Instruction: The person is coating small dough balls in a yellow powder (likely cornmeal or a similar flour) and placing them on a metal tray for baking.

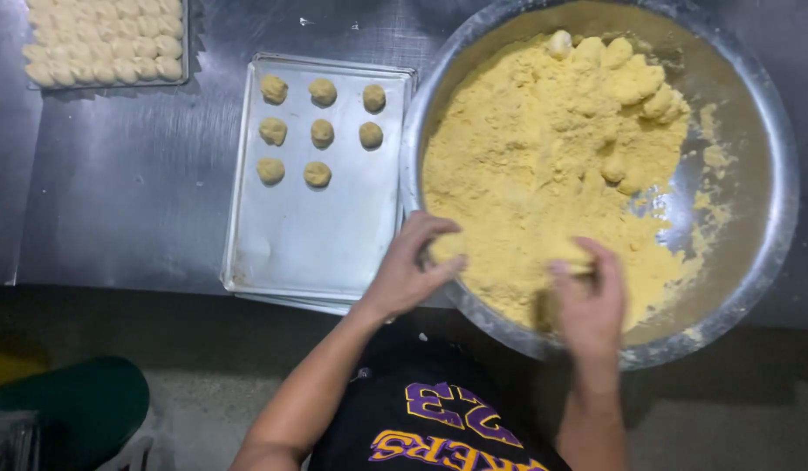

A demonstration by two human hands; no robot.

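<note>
A big round metal bowl (775, 174) holds a heap of crumbly yellow dough (544, 166). My left hand (408, 266) rests at the bowl's near left rim, fingers curled over a lump of the dough. My right hand (587, 301) is inside the bowl at its near edge, fingers bent down into the dough. To the left of the bowl lies a metal baking tray (317, 235) with several small yellow dough balls (321, 133) in rows at its far end.
A second tray (107, 44) packed with pale dough balls sits at the far left of the steel table (125, 183). The table's front edge runs below the trays. A dark green object (81, 406) sits on the floor at lower left.
</note>
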